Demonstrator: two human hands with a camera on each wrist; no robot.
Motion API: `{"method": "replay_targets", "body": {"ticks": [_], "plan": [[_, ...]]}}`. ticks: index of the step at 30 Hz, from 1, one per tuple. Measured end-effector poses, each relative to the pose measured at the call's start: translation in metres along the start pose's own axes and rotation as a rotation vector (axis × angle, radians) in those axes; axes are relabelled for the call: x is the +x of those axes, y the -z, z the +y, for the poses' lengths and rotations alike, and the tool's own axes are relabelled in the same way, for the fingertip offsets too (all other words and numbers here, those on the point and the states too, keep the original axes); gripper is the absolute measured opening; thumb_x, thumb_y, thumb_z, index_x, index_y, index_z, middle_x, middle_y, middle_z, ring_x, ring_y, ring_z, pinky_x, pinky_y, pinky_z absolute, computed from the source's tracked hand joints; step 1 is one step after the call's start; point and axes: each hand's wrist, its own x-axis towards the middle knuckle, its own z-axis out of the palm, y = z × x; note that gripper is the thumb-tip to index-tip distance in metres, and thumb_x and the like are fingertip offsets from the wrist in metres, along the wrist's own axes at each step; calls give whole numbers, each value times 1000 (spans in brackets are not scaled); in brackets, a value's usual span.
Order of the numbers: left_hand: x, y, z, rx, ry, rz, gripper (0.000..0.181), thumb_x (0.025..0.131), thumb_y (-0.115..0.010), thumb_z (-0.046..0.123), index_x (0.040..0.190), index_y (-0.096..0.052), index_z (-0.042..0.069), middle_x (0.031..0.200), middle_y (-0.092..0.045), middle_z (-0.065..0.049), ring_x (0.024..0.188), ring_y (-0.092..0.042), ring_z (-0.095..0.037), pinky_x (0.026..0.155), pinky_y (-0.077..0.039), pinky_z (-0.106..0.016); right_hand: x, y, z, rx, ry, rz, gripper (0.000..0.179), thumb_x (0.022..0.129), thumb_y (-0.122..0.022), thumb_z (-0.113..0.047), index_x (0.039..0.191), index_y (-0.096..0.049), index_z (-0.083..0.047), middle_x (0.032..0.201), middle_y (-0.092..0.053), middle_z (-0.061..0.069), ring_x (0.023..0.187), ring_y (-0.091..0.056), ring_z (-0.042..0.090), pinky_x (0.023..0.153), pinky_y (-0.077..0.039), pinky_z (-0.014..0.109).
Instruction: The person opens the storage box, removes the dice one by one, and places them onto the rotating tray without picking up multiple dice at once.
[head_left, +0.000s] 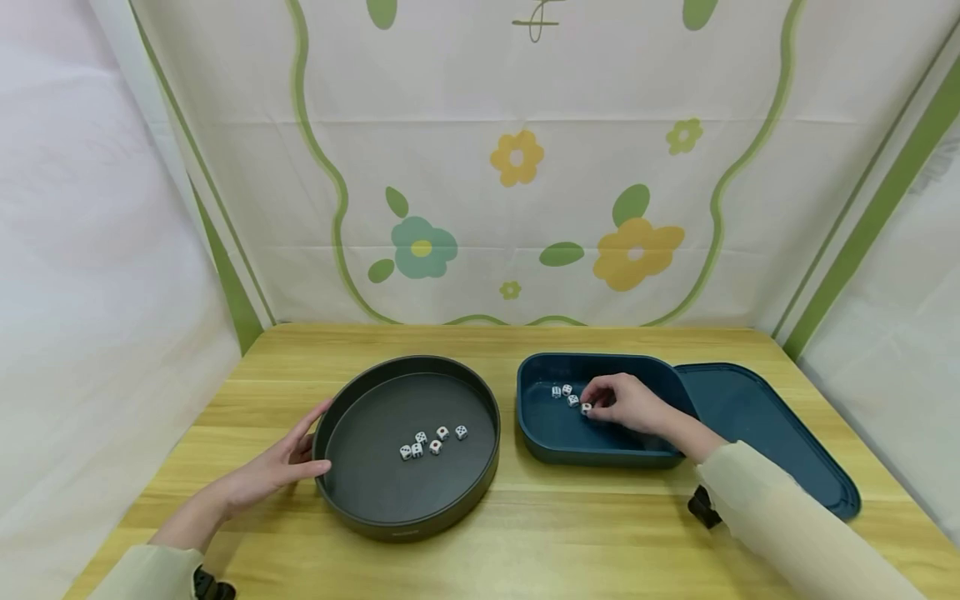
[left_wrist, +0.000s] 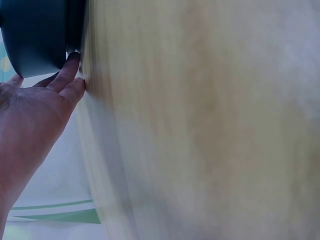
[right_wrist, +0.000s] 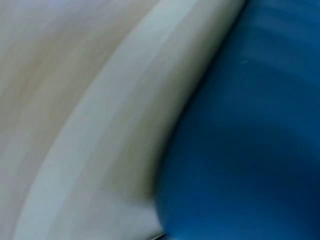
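In the head view, a round dark grey pan [head_left: 382, 408] holds several white dice [head_left: 436, 447]. My left hand [head_left: 262, 471] rests against the pan's left side, thumb at the rim and fingers extended along the outer wall. The left wrist view shows its fingertips [left_wrist: 75, 85] low by the pan wall [left_wrist: 35, 45]. My right hand [head_left: 630, 404] reaches into a dark blue rectangular box [head_left: 540, 429] and pinches a white die [head_left: 587, 409] between thumb and fingers. Three more dice [head_left: 566, 390] lie just left of it in the box.
A dark blue lid [head_left: 757, 417] lies on the wooden table [head_left: 570, 533], right of the box and partly under the right forearm. Behind the table hangs a white flowered cloth [head_left: 450, 167]. The right wrist view is blurred, filled by table and a blue surface [right_wrist: 250, 150].
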Motion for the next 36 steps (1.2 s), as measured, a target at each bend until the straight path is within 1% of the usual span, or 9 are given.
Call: {"method": "replay_targets", "body": {"ticks": [5, 11, 15, 19, 24, 28, 32, 36], "plan": [[0, 0, 1, 0, 0, 0, 84, 101, -53, 14, 157, 8, 26, 152, -15, -35, 137, -20, -49, 102, -26, -60, 1, 0, -14, 23, 58, 39, 14, 88, -72, -7, 102, -70, -8, 91, -65, -2, 80, -60, 14, 70, -51, 29], [-2, -1, 4, 7, -23, -4, 85, 100, -54, 13, 157, 8, 23, 151, -14, -37, 137, -19, -51, 101, -27, -62, 7, -6, -41, 85, 130, 124, 14, 88, -72, -6, 101, -70, -8, 93, -66, 0, 81, -61, 15, 70, -51, 29], [-3, -1, 5, 6, -32, -8, 85, 100, -54, 12, 157, 9, 22, 151, -12, -38, 137, -18, -53, 100, -27, -62, 15, -12, -58, 136, 185, 147, 13, 88, -72, -5, 100, -70, -9, 92, -66, 0, 79, -61, 15, 68, -51, 29], [-3, -1, 5, 6, -31, -8, 85, 100, -54, 12, 156, 9, 21, 152, -10, -38, 137, -17, -53, 100, -27, -63, 26, -20, -75, 198, 209, 141, 13, 88, -72, -6, 100, -70, -7, 90, -67, 0, 78, -61, 17, 68, -50, 31], [-3, -1, 5, -1, -26, -9, 84, 100, -53, 11, 156, 9, 22, 153, -8, -37, 137, -16, -53, 101, -25, -64, 40, -34, -97, 260, 203, 122, 15, 89, -71, -7, 103, -70, -3, 94, -68, 4, 81, -63, 19, 70, -51, 31], [-4, -1, 5, 0, -20, -13, 84, 101, -53, 12, 156, 10, 23, 153, -7, -36, 138, -15, -53, 101, -24, -65, 49, -46, -113, 282, 195, 90, 15, 90, -70, -10, 105, -70, -5, 95, -67, 4, 81, -63, 18, 66, -51, 32], [-4, -1, 6, 10, -23, -8, 85, 101, -53, 13, 156, 10, 23, 151, -13, -38, 137, -18, -53, 100, -25, -65, 58, -60, -127, 321, 189, 52, 16, 91, -70, -10, 106, -70, -6, 93, -66, 2, 80, -62, 17, 66, -51, 33], [-3, -1, 7, 20, -24, -5, 84, 101, -53, 13, 157, 9, 24, 148, -21, -37, 135, -25, -50, 100, -28, -62, 67, -75, -137, 319, 195, 29, 17, 90, -70, -8, 106, -70, -5, 92, -66, -1, 81, -61, 14, 68, -50, 31]]}}
